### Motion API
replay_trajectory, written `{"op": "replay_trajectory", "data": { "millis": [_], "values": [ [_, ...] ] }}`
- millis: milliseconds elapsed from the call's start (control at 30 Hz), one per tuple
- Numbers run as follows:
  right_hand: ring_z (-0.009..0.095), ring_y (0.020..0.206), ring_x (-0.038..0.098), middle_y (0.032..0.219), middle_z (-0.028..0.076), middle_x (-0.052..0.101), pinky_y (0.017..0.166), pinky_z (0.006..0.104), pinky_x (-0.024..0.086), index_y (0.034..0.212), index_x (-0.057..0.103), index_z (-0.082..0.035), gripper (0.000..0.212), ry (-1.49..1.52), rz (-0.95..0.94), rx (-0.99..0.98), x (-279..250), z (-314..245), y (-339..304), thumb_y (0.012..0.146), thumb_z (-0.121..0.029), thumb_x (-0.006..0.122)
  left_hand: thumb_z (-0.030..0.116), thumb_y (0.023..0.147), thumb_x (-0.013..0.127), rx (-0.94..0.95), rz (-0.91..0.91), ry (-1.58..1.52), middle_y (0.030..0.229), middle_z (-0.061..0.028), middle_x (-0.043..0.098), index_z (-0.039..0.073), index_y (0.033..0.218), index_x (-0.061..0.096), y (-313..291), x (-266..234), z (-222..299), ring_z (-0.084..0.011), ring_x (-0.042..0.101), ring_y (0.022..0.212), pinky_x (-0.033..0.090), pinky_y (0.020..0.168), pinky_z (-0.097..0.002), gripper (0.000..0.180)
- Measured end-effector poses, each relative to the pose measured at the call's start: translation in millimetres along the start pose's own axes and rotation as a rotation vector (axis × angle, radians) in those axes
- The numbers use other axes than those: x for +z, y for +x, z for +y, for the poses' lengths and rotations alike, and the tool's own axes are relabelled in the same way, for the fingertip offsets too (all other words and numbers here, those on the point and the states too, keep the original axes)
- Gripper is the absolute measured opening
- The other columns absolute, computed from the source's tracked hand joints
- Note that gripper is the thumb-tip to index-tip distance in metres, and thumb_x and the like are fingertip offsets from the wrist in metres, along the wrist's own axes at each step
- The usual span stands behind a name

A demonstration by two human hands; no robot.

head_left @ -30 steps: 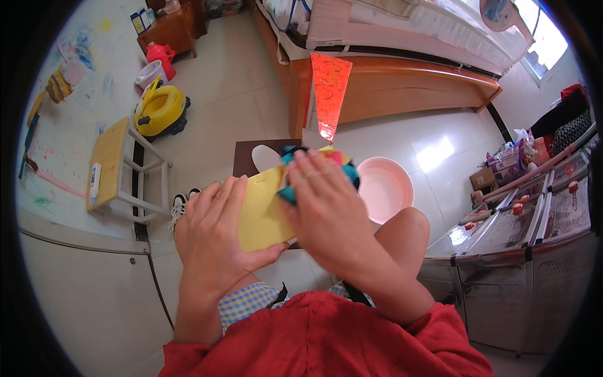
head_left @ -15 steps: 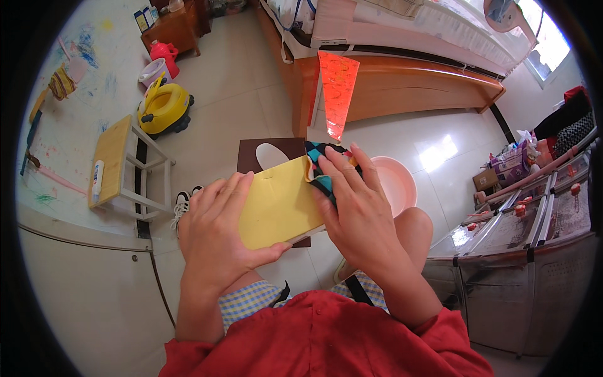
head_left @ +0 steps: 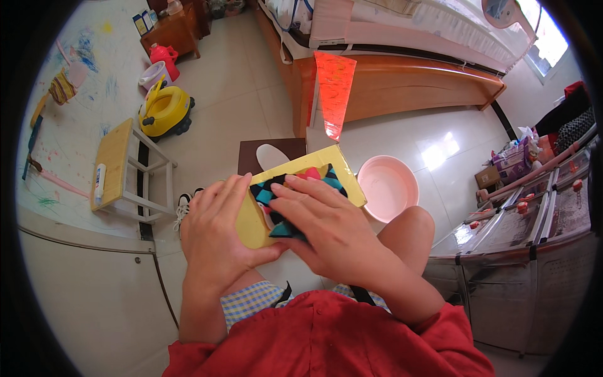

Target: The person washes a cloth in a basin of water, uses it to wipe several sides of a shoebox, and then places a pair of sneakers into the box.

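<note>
Squarely between the two hands, a yellow board (head_left: 251, 225) is held up in front of the lap, a patterned cloth (head_left: 264, 192) across its face. The right hand (head_left: 326, 220) lies over the cloth, fingers slightly spread; the left hand (head_left: 217, 220) grips the board's left end, fingers close together, thumb at the near edge. Wiping probably goes best with flat, even pressure against that steady hold. Just right of the board is a pink basin (head_left: 389, 188).

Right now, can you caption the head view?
Left hand holds a yellow board; right hand holds a patterned cloth against it.
</note>
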State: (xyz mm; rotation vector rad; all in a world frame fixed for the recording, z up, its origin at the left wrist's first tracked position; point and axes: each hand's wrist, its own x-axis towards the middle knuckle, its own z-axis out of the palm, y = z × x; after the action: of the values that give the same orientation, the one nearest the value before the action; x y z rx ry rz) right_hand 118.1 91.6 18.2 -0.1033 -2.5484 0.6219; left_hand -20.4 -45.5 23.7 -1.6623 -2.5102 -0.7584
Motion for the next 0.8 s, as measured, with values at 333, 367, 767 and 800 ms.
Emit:
{"op": "replay_trajectory", "data": {
  "millis": [333,367,767,800],
  "values": [
    [0.035,0.114,0.053,0.113,0.012,0.064,0.093,0.0424,0.045,0.101,0.065,-0.003,0.03,-0.216,0.283,0.194,-8.6,34.0,-2.6,0.077,-0.018,0.073,0.042,0.048,0.083,0.048,0.028,0.028,0.124,-0.0171,0.057,-0.002,0.126,0.053,-1.6,2.3,-5.2,-0.033,0.05,0.116,0.035,0.099,-0.0421,0.095],
    [0.036,0.113,0.054,0.114,0.014,0.064,0.094,0.043,0.045,0.102,0.065,-0.001,0.03,-0.22,0.311,0.208,-7.1,32.9,-1.6,0.078,-0.018,0.072,0.042,0.048,0.083,0.051,0.031,0.031,0.124,-0.017,0.057,-0.002,0.126,0.053,-1.8,2.3,-5.0,-0.033,0.05,0.116,0.035,0.099,-0.0422,0.094],
    [0.032,0.119,0.053,0.124,0.02,0.057,0.106,0.0451,0.036,0.114,0.058,0.006,0.045,-0.12,0.005,-0.083,1.9,0.4,-5.8,0.075,-0.015,0.066,0.038,0.046,0.083,0.003,0.037,0.021,0.125,-0.0166,0.057,-0.001,0.125,0.054,-1.3,3.6,-3.5,-0.0319,0.05,0.117,0.035,0.1,-0.0418,0.092],
    [0.03,0.117,0.053,0.123,0.017,0.058,0.104,0.0445,0.037,0.111,0.06,0.003,0.042,-0.042,0.015,-0.101,2.2,1.5,-9.3,0.072,-0.012,0.068,0.038,0.046,0.083,0.002,0.025,0.006,0.125,-0.0165,0.057,0.0,0.125,0.054,-0.9,3.9,-3.6,-0.0317,0.05,0.117,0.035,0.1,-0.0418,0.092]
  ]
}}
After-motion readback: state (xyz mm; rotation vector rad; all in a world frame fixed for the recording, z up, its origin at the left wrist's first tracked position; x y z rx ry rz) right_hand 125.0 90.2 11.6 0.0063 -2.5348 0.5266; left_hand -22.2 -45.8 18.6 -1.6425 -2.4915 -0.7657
